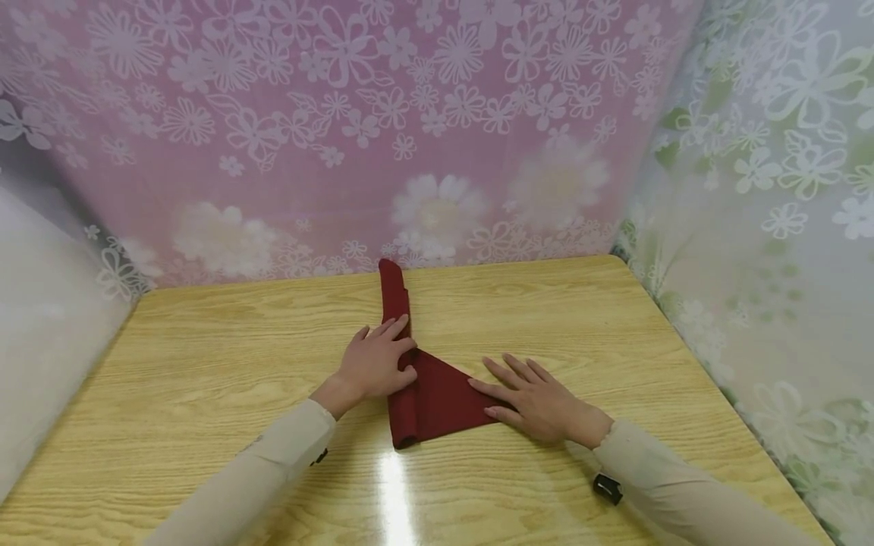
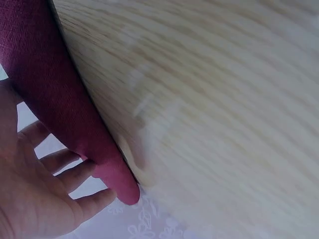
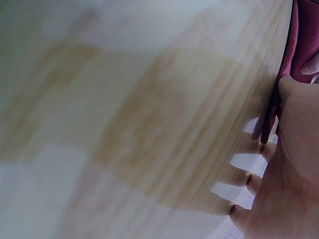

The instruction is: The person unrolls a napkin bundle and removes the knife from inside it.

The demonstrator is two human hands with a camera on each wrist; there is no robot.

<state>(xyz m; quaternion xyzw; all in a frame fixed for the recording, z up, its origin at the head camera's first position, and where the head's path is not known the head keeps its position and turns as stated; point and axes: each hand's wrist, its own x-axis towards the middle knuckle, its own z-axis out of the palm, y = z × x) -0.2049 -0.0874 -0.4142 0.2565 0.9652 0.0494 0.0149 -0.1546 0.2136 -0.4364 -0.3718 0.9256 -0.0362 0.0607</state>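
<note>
A dark red cloth napkin (image 1: 447,398) lies on the wooden table, its left part wound into a long roll (image 1: 394,292) and its right part a flat triangle. My left hand (image 1: 375,364) rests across the roll with fingers spread, the thumb and index finger lying over its right side. In the left wrist view, the fingers (image 2: 76,175) lean along the roll's side. My right hand (image 1: 542,402) lies flat at the triangle's right tip, which it partly covers. From the right wrist, the thumb (image 3: 294,89) shows at the cloth's edge while the other fingers touch the tabletop.
The pale wooden table (image 1: 225,356) ends at a pink flowered curtain (image 1: 307,152) along the back. A green and white flowered curtain (image 1: 765,250) hangs along the right edge. The roll's far end reaches the table's back edge.
</note>
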